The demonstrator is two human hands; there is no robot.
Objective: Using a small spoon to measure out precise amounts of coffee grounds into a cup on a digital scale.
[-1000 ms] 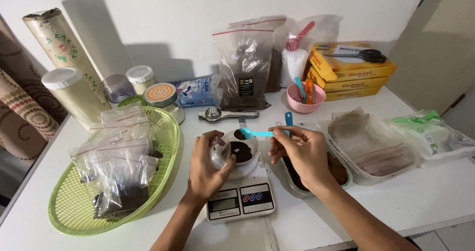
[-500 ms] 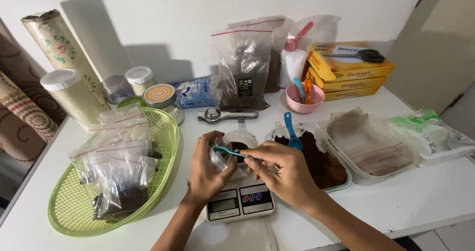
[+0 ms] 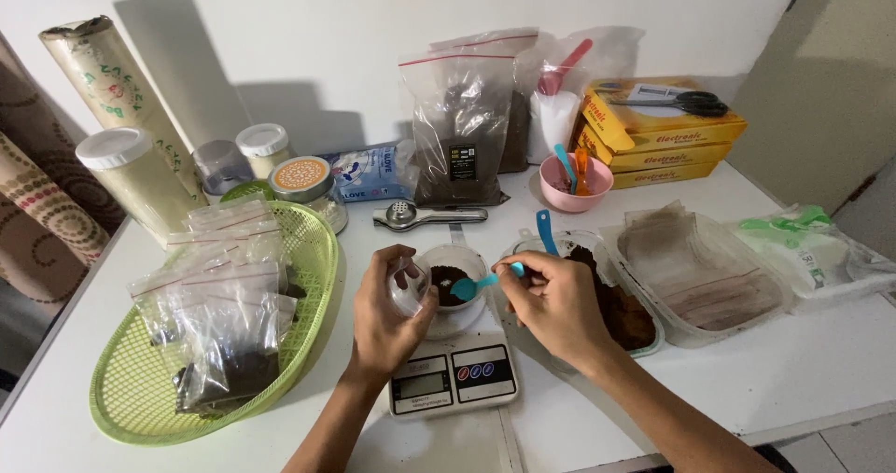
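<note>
Teal spoon (image 3: 478, 285) in right hand (image 3: 555, 305), left hand (image 3: 387, 314) steadying cup (image 3: 446, 286) on scale (image 3: 455, 377)

Left hand (image 3: 387, 310) curled, fingers bent, thumb up, palm facing right. Right hand (image 3: 557, 303) close beside it, fingers pinched together. Both forearms reach up from bottom edge.

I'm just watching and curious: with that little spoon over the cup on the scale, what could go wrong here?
1. The teal spoon in the right hand sits right over the small clear cup; a jolt could scatter dark powder onto the digital scale.
2. The left hand grips the cup's rim, which may skew the reading.
3. The open tub of dark powder lies close by the right wrist and could get bumped.
</note>
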